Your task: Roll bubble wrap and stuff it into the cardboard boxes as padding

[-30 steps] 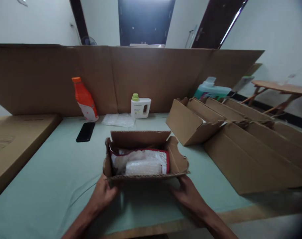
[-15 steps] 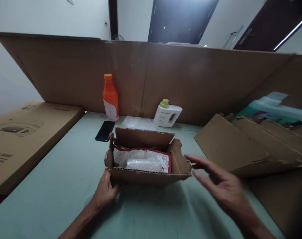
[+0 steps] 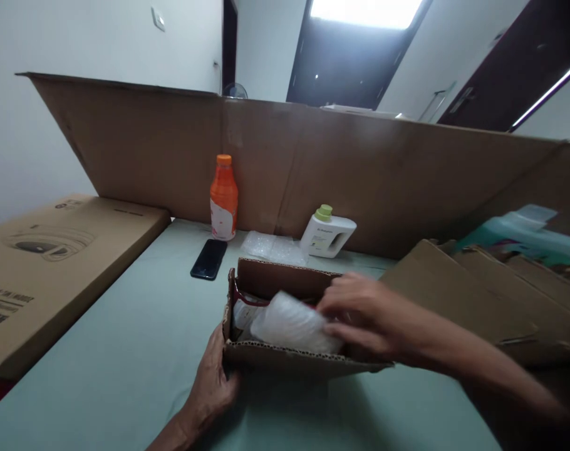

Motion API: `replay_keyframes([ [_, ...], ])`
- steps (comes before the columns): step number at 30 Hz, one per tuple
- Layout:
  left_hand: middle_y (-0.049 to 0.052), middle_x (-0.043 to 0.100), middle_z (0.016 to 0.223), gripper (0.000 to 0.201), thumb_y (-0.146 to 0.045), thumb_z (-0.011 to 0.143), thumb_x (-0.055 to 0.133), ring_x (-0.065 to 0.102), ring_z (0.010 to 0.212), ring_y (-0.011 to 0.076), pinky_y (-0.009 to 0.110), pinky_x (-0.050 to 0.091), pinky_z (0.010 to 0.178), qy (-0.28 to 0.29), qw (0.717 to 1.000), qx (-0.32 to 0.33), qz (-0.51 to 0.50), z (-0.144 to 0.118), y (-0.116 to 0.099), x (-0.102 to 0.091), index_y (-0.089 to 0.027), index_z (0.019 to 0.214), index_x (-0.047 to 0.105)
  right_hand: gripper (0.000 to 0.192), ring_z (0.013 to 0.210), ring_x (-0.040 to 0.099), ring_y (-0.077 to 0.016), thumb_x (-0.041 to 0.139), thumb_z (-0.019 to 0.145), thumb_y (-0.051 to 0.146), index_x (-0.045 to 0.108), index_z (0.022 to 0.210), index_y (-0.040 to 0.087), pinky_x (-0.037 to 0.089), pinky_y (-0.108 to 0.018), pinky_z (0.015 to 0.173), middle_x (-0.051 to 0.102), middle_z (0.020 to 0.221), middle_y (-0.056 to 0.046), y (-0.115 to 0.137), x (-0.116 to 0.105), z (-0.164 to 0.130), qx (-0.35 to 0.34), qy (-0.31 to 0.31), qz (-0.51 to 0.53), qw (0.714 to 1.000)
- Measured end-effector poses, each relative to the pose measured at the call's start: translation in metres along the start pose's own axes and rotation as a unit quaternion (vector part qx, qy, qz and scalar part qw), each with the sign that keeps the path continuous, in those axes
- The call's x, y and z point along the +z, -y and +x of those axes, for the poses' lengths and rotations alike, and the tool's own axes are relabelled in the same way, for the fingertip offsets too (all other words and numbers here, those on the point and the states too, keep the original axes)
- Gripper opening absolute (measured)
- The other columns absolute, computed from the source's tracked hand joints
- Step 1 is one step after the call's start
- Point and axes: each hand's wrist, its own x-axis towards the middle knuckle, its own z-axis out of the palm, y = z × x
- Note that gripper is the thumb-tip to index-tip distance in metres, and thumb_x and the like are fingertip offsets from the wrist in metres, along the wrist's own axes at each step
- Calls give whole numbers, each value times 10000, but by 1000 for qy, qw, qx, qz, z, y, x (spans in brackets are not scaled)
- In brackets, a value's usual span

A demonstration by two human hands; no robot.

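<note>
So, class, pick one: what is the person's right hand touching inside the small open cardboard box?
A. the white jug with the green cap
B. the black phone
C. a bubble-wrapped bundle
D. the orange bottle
C: the right hand lies on the bubble-wrapped bundle inside the box, whose near corner the left hand grips.

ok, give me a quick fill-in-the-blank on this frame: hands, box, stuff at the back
1. The right hand reaches into the small cardboard box and grips a bundle wrapped in ____ wrap.
2. The left hand steadies the box at its near ____ corner.
3. The black phone lies flat just in front of the ____ bottle.
4. The white jug has a ____ cap.

Missing words: bubble; left; orange; green
</note>
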Motion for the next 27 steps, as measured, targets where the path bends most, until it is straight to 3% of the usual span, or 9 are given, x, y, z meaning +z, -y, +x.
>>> replay_keyframes([
  [2, 161, 678, 1067, 561, -263, 704, 575, 583, 1186, 369, 541, 452, 1053, -3, 1000, 5, 2, -1, 3, 3, -125, 1246, 610, 71, 723, 631, -178, 638, 906, 277, 701, 915, 247, 468, -308, 648, 710, 816, -15, -4, -16, -11, 24, -195, 24, 980],
  [4, 171, 669, 1143, 627, -256, 696, 570, 586, 1190, 366, 533, 458, 1048, -8, 1000, 8, 1, -1, 4, 4, -123, 1308, 572, 63, 736, 636, -181, 676, 893, 292, 693, 945, 260, 478, -308, 650, 714, 844, -8, -11, -24, -10, 57, -375, -11, 925],
  [6, 180, 662, 1175, 646, -265, 703, 562, 586, 1189, 372, 543, 460, 1042, -15, 1000, 9, 4, -2, 4, 5, -118, 1332, 550, 43, 742, 627, -188, 706, 864, 287, 696, 891, 255, 481, -334, 706, 713, 819, -5, -22, -22, 3, 70, -460, -59, 883],
  [8, 178, 668, 1158, 623, -276, 718, 557, 590, 1179, 378, 552, 465, 1030, -16, 1000, 6, 5, -2, 4, 4, -123, 1322, 555, 60, 761, 624, -196, 705, 844, 303, 705, 846, 243, 478, -362, 765, 714, 800, -9, -38, -15, 19, 82, -470, -54, 877],
  [11, 159, 691, 1079, 561, -290, 707, 587, 608, 1141, 383, 543, 490, 994, -13, 1000, -9, -5, -2, 4, 4, -144, 1249, 606, 129, 758, 623, -192, 690, 824, 350, 715, 833, 224, 487, -350, 751, 712, 800, -18, -57, -3, 34, 137, -456, 57, 877],
  [17, 123, 703, 995, 484, -282, 664, 630, 621, 1092, 376, 512, 530, 928, -17, 999, -27, -18, -1, -3, 1, -183, 1137, 656, 210, 742, 616, -167, 722, 784, 408, 691, 834, 207, 504, -303, 694, 708, 835, -27, -64, 0, 25, 179, -427, 258, 848],
  [23, 112, 687, 921, 422, -299, 683, 615, 625, 1055, 352, 506, 513, 962, -11, 1000, -23, -6, -1, -6, 0, -168, 1081, 659, 206, 711, 589, -151, 727, 762, 399, 668, 792, 205, 488, -285, 680, 667, 774, -2, -77, 0, 34, 178, -433, 296, 832],
  [27, 109, 676, 879, 386, -335, 666, 598, 636, 925, 338, 537, 508, 951, -20, 999, -45, 19, -2, -3, 0, -178, 1011, 670, 157, 690, 567, -133, 723, 752, 350, 664, 765, 206, 472, -276, 681, 647, 750, 14, -86, 5, 42, 169, -447, 309, 822],
])
